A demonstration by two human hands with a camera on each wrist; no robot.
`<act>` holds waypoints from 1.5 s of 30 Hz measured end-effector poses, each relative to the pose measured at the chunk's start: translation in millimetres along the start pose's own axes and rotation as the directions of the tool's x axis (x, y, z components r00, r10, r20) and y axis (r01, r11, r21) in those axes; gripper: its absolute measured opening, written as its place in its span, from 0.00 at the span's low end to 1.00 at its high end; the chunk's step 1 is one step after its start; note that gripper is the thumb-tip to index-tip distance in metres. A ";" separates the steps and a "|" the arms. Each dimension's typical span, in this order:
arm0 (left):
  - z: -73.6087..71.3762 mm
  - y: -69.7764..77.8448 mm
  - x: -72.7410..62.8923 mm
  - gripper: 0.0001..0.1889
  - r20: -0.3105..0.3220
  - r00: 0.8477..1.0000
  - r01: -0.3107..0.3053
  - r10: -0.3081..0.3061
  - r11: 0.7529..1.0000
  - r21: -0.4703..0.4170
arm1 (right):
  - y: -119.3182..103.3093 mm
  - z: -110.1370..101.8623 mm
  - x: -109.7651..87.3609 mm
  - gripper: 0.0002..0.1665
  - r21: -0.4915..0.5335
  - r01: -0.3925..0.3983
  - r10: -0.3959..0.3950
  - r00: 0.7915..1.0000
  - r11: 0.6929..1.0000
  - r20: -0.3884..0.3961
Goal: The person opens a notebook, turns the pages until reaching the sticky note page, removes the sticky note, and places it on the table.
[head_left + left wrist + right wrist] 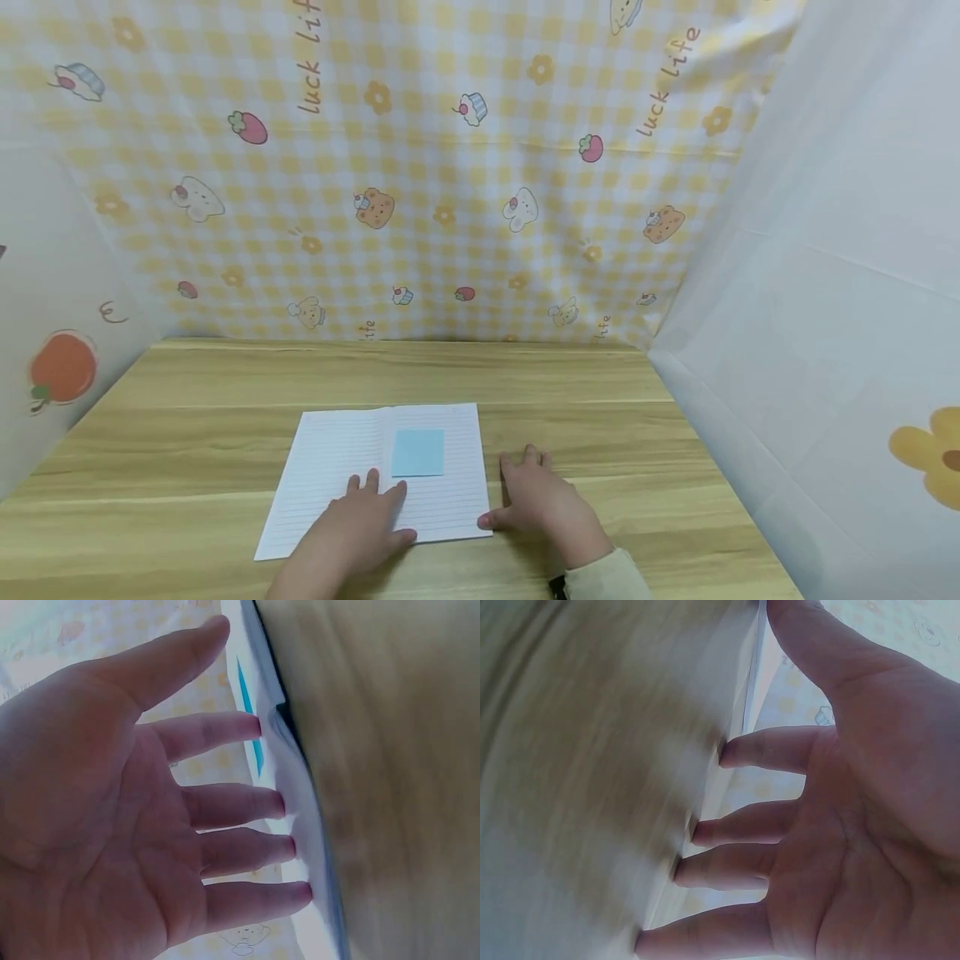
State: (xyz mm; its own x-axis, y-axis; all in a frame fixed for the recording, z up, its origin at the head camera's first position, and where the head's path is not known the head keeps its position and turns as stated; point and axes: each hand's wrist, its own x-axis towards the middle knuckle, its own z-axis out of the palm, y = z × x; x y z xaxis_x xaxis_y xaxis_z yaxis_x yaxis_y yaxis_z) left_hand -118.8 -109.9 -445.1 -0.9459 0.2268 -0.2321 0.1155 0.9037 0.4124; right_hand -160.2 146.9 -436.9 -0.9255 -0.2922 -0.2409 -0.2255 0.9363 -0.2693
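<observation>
An open lined notebook (pixel 330 467) lies flat on the wooden table, with a light blue sticky note pad (pixel 417 452) on its right page near the fold. My left hand (pixel 357 523) rests over the lower middle of the notebook, fingers spread. In the left wrist view its straight fingertips (pixel 283 804) touch the white page, and the blue square (pixel 250 716) shows as a thin strip behind them. My right hand (pixel 542 504) rests on the table just right of the notebook, its thumb at the lower right corner. Its fingertips (pixel 697 831) press on the wood.
The wooden table (pixel 600 417) reaches back to a yellow checked curtain (pixel 420 167) with cartoon prints. A white sheet (pixel 825 292) hangs along the right side, and another pale sheet with a printed fruit (pixel 63 367) hangs at the left.
</observation>
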 end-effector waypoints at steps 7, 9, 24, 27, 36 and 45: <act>-1.5 -0.2 -1.6 0.32 0.008 1.000 -0.013 0.013 1.000 0.003 | 0.1 0.1 -0.8 0.64 -0.018 0.005 -0.005 1.000 1.000 -0.007; -2.4 -1.0 -2.0 0.31 0.000 1.000 -0.027 0.027 1.000 0.002 | -0.4 -0.5 -1.0 0.64 -0.023 -0.001 0.000 1.000 1.000 -0.008; -3.0 -1.1 -0.3 0.28 -0.026 0.999 -0.042 0.042 0.999 -0.011 | -8.9 -18.4 8.7 0.48 -0.131 -0.011 0.023 0.996 0.991 0.085; -2.5 -0.4 0.1 0.27 -0.028 0.999 -0.044 0.044 0.999 -0.011 | -17.5 -31.5 14.6 0.35 -0.152 0.027 -0.005 0.990 0.988 0.144; -1.5 0.1 2.1 0.23 -0.021 0.999 -0.025 0.024 0.999 -0.025 | -58.7 -44.5 40.7 0.36 -0.300 0.270 -0.223 0.957 0.915 0.183; -1.8 -0.8 3.1 0.21 -0.061 0.997 -0.049 0.050 0.999 0.006 | -89.8 -27.1 56.8 0.45 -0.450 0.383 -0.342 0.923 0.806 0.174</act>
State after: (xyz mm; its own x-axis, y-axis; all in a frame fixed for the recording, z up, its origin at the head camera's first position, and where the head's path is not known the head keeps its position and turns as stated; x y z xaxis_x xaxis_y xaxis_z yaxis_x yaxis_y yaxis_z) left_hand -122.4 -110.5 -444.6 -0.9557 0.2488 -0.1575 0.1638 0.8935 0.4181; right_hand -200.8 51.5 -401.1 -0.7247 -0.6239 -0.2924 -0.6736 0.7308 0.1102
